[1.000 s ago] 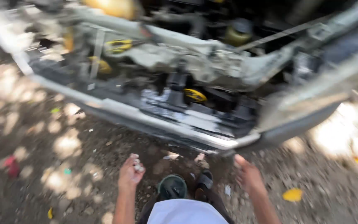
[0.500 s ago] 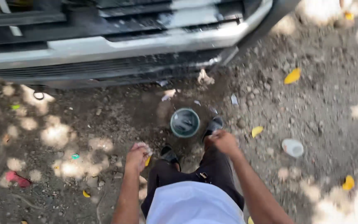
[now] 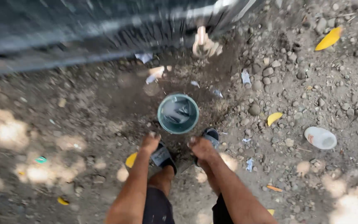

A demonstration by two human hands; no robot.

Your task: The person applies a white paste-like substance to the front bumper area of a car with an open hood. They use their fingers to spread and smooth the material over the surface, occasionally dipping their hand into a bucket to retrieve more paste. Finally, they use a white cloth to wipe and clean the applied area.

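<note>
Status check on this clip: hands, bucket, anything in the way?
Left hand and right hand empty, reaching down. Round bucket upright on dirt, just ahead of both. Nothing between; white plastic bottle lies off right.

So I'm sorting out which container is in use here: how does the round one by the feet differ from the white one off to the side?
The grey-green bucket stands upright with its mouth open to the camera; the white container lies on its side. The bucket sits just ahead of the left hand and right hand, while the white container lies well off to the right among stones. The bucket looks larger. Both rest on the dirt ground.
</note>
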